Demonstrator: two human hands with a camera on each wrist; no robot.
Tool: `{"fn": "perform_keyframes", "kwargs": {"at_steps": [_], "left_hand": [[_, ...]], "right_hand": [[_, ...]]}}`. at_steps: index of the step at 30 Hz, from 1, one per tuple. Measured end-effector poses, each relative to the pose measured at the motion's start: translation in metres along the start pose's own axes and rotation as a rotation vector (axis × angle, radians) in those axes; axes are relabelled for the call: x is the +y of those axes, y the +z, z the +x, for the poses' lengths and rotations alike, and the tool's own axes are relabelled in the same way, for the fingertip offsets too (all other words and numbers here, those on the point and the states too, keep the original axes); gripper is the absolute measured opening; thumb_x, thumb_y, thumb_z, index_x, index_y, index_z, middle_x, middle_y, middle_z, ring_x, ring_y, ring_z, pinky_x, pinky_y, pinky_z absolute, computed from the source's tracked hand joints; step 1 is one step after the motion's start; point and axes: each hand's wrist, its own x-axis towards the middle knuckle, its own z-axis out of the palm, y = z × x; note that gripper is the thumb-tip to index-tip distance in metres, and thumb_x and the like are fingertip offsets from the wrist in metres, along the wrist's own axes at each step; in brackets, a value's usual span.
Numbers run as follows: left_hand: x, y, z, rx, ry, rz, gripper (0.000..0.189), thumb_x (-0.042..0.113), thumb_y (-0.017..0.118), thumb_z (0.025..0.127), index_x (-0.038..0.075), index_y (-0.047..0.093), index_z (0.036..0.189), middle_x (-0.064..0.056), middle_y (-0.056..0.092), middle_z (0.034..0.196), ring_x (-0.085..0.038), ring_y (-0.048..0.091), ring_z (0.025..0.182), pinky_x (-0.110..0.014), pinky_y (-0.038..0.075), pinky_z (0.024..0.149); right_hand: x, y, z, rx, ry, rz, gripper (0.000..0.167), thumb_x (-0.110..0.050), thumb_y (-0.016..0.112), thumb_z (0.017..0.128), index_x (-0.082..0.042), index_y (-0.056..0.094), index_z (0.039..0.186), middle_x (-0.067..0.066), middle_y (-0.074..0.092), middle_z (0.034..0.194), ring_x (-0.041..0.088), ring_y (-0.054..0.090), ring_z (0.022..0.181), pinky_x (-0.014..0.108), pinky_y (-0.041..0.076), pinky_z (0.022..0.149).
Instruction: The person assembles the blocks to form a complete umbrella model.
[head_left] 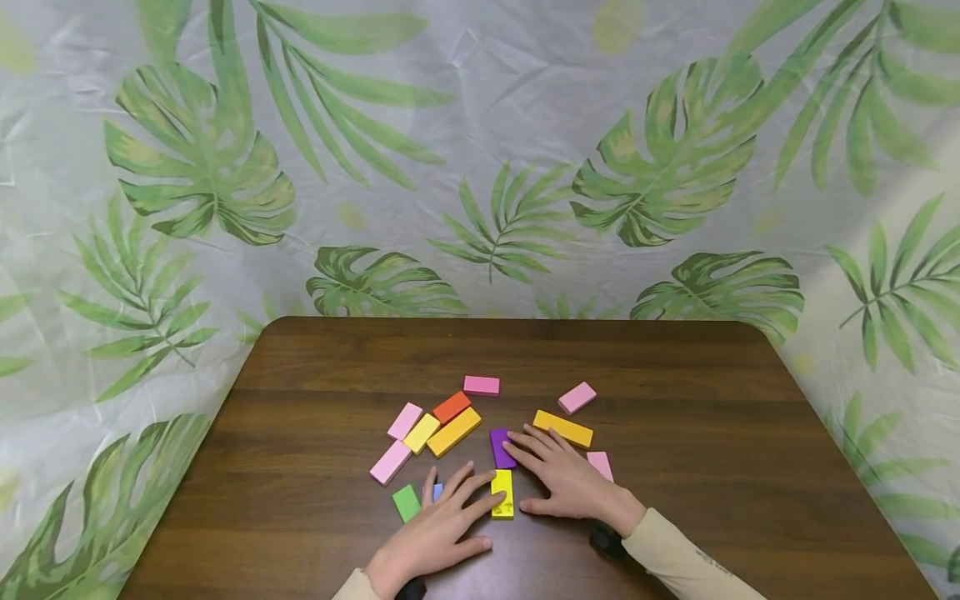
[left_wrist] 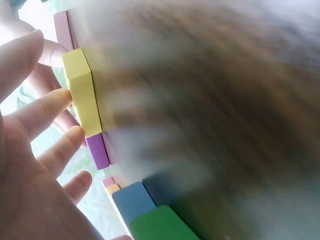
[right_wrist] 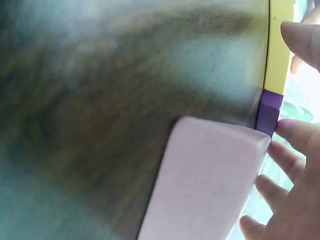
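A bright yellow block (head_left: pixel 503 505) and a purple block (head_left: pixel 498 448) lie end to end in front of me, the purple one farther off. My left hand (head_left: pixel 438 533) has its fingers spread, with fingertips on the yellow block's left side. In the left wrist view, two fingertips meet that yellow block (left_wrist: pixel 90 107). My right hand (head_left: pixel 570 482) reaches in from the other side, fingers extended, its index fingertip over the purple block's edge. Its thumb lies apart from the yellow block. A blue block (head_left: pixel 438 492), partly hidden, and a green block (head_left: pixel 407 503) lie by my left hand.
Left of centre, pink blocks (head_left: pixel 391 462), a pale yellow block (head_left: pixel 422 433), a red block (head_left: pixel 452 407) and an orange block (head_left: pixel 454 432) form a cluster. Another orange block (head_left: pixel 562 428) and pink blocks (head_left: pixel 577 398) surround my right hand. A leaf-patterned sheet (head_left: pixel 510 125) hangs behind the table (head_left: pixel 300 533).
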Motion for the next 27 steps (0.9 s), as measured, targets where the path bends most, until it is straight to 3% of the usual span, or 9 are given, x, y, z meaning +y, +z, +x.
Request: {"fn": "perform_keyframes", "kwargs": {"at_steps": [19,27], "left_hand": [[0.0011,-0.004,0.0031,-0.027,-0.034,0.006,0.054,0.041,0.055,0.095,0.023,0.044,0.145,0.0,0.033,0.151,-0.034,0.02,0.141,-0.074,0.012,0.097],[-0.0025,-0.0055,0.0075,-0.007,-0.053,0.025,0.053,0.041,0.058,0.094,0.022,0.047,0.142,0.0,0.035,0.15,-0.033,0.02,0.141,-0.073,0.013,0.098]], "right_hand": [[-0.0047,0.0013,0.0008,0.023,0.003,0.01,0.077,-0.049,0.065,0.086,-0.009,0.04,0.146,0.01,0.036,0.149,0.035,0.022,0.14,0.057,0.019,0.109],[0.0045,-0.0042,0.0039,0.048,-0.017,0.047,0.074,-0.045,0.066,0.087,-0.009,0.04,0.146,0.01,0.037,0.148,0.035,0.026,0.139,0.059,0.019,0.108]]}}
